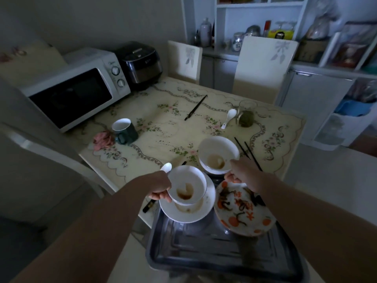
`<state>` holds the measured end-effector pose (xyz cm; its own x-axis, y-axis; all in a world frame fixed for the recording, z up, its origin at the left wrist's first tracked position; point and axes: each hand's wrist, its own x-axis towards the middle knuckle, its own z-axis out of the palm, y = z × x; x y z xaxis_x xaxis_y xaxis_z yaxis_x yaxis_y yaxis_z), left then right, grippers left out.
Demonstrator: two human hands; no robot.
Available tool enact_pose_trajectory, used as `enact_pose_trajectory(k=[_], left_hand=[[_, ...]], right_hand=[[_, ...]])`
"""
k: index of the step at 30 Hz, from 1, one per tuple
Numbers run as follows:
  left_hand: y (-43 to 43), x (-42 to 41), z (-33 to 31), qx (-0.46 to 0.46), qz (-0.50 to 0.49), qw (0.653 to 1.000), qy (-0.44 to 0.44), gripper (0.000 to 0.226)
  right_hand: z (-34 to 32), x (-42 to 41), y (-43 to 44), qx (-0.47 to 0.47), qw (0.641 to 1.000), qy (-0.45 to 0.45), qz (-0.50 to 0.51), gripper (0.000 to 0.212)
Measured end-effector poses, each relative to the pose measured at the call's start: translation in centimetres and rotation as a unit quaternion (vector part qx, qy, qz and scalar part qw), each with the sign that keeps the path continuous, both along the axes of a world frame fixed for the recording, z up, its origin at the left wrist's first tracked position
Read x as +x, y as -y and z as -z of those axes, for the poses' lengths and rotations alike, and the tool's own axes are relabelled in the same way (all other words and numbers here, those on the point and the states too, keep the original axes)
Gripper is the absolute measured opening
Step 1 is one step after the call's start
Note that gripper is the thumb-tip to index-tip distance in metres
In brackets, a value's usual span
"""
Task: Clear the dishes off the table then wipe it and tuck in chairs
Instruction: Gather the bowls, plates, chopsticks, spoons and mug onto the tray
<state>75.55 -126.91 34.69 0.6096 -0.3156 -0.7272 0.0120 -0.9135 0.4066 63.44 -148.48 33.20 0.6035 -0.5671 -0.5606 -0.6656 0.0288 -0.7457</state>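
Observation:
My left hand [161, 188] grips a white bowl [186, 185] with brown dregs, held over a white plate [187, 211] on the metal tray [214, 252]. A white spoon [166, 167] sticks out above that hand. My right hand [242, 174] holds the rim of a second white bowl [217, 153] at the table's near edge. An orange-patterned plate [242, 211] lies on the tray under my right wrist. On the floral table [163, 123] remain a green mug [125, 130], chopsticks [195, 108], a white spoon [229, 117], a glass jar [245, 115] and another chopstick pair [247, 153].
A microwave [77, 88] and a black rice cooker [139, 62] stand at the table's left back. Two white chairs [263, 66] face the far side; another chair [51, 152] is at left. A pink crumpled cloth [103, 139] lies beside the mug. Shelves line the back wall.

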Motion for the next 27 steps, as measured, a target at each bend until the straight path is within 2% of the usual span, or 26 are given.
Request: enact_pose_trajectory(k=[3, 7, 16, 22, 24, 27], left_hand=[[-0.3, -1.0, 0.7, 0.000, -0.012, 1.000, 0.012, 0.015], [-0.6, -1.4, 1.7, 0.005, -0.019, 1.000, 0.024, 0.017], [-1.1, -1.6, 3.0, -0.018, -0.057, 0.997, 0.058, 0.023], [-2.4, -0.4, 1.8, -0.059, -0.145, 0.985, 0.078, 0.019], [-2.9, 0.4, 1.3, -0.058, -0.152, 0.982, 0.094, 0.024], [-3.7, 1.0, 0.9, -0.048, -0.151, 0.983, 0.097, 0.030]], right_hand=[[0.1, -0.2, -1.1, -0.010, 1.000, -0.013, -0.019, 0.025], [0.0, -0.6, -2.1, -0.017, 0.999, -0.010, -0.036, 0.020], [-0.3, -0.6, -3.7, -0.011, 0.995, -0.038, -0.096, 0.023], [-0.3, 0.1, -4.8, -0.019, 0.988, -0.046, -0.144, 0.025], [-0.3, 0.4, -5.4, -0.017, 0.986, -0.047, -0.162, 0.022], [-0.2, 0.7, -6.1, -0.040, 0.976, -0.067, -0.203, 0.028]])
